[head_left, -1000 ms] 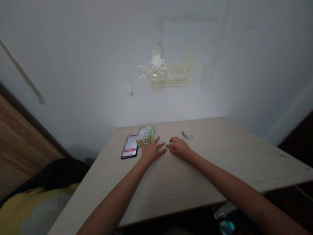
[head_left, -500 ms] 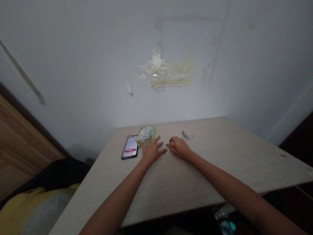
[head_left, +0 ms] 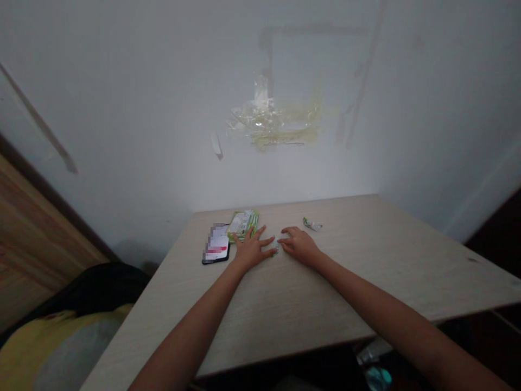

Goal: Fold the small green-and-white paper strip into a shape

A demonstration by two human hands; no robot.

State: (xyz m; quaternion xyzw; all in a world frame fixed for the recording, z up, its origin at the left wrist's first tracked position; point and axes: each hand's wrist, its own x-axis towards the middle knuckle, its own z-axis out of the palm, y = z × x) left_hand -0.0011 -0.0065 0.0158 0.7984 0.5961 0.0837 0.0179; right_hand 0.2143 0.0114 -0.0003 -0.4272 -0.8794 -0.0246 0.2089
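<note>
My left hand [head_left: 248,253] lies with fingers spread. Its upper fingers reach the near edge of a green-and-white packet [head_left: 243,221], and its thumb and index finger are at a small pale-and-green wrapper piece [head_left: 275,250] on the table. My right hand [head_left: 300,244] rests just right of that piece, fingers bent but apart, the lower fingertips close to it. Whether they touch it I cannot tell. A phone [head_left: 216,251] with a lit screen, partly pixelated, lies left of my left hand, beside the packet.
A crumpled wrapper [head_left: 312,224] sits beyond my right hand on the pale wooden table [head_left: 309,304]. Behind stands a wall [head_left: 163,108] with peeling clear tape [head_left: 260,117]. Yellow and grey fabric [head_left: 69,347] is at lower left; a bottle with a teal cap [head_left: 378,377] is below the table.
My right fingertips have drawn slightly right, away from the small wrapper piece, and stand a little farther apart. My left hand has stayed almost in place, still spread.
</note>
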